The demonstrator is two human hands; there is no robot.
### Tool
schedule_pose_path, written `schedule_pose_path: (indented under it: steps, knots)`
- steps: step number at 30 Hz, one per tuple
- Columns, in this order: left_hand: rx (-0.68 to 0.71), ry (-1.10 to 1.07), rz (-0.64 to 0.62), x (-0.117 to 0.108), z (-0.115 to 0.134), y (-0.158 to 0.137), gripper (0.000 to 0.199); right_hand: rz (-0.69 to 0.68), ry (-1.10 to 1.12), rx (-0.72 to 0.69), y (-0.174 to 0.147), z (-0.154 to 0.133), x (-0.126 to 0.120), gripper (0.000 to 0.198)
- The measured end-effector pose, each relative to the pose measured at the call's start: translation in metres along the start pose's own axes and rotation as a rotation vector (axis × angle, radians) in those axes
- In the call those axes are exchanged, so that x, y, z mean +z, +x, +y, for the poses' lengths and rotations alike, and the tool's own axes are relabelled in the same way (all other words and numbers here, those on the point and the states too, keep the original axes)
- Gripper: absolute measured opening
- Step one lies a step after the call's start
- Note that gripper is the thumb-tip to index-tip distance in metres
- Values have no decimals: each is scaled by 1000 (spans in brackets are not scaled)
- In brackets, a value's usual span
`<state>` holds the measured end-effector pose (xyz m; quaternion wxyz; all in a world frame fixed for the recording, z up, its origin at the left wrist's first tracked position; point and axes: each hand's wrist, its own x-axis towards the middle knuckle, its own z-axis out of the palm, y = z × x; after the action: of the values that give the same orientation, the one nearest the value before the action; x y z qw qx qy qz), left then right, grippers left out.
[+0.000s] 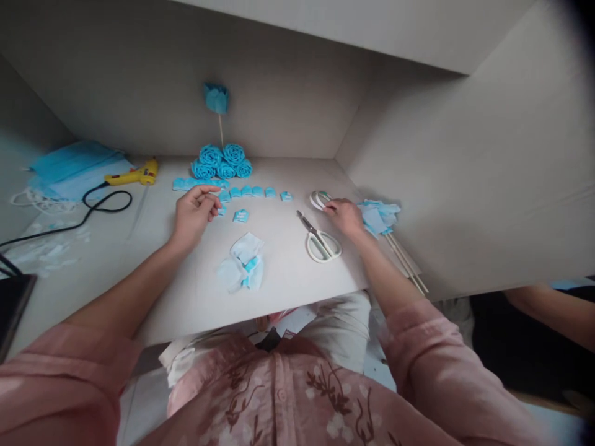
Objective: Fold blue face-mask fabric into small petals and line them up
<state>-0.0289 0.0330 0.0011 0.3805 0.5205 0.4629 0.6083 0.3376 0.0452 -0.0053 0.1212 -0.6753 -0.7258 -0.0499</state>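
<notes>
My left hand point(198, 210) is over the left end of a row of small folded blue pieces point(253, 191), fingers bent and drawn together. What they pinch, if anything, I cannot make out. A longer blue strip point(186, 184) lies just behind it. On the other side, my right hand point(346, 215) has its fingertips closed on a white ring that looks like a roll of tape point(318, 199). White-handled scissors point(320, 241) lie near that wrist, blades nearly together. One folded blue piece point(240, 215) sits apart, with loose white and blue scraps point(245, 260) closer to me.
Rolled blue flowers point(222, 162) are stacked at the back; another blue flower point(216, 98) stands on a stick. A yellow glue gun point(134, 174) trails a black cord beside blue masks point(74, 167). Sticks with blue material point(380, 217) lie right. Another person's arm point(553, 313) shows beyond the partition.
</notes>
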Motion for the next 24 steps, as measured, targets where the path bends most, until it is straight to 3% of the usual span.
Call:
schedule_pose_path:
  steps: [2,5,12,15,19,24]
  knots:
    - [38,32,-39,3,3,-5,15,81,61,-5,-1,-2,-5,27]
    - [117,114,-134,9,7,-14,19,157,114,-120,-8,-14,-19,25]
    - [538,372,-372,19,29,-39,30,119,375,-674,-29,-81,-48,24]
    - [643,385,-467,20,33,-40,33,93,456,-826,-33,-101,-55,24]
    - [603,359,-563,22,31,-39,22,101,479,-843,-36,-111,-57,25]
    - [439,319,-564,22,31,-41,17,183,452,-667,-53,-104,-47,31]
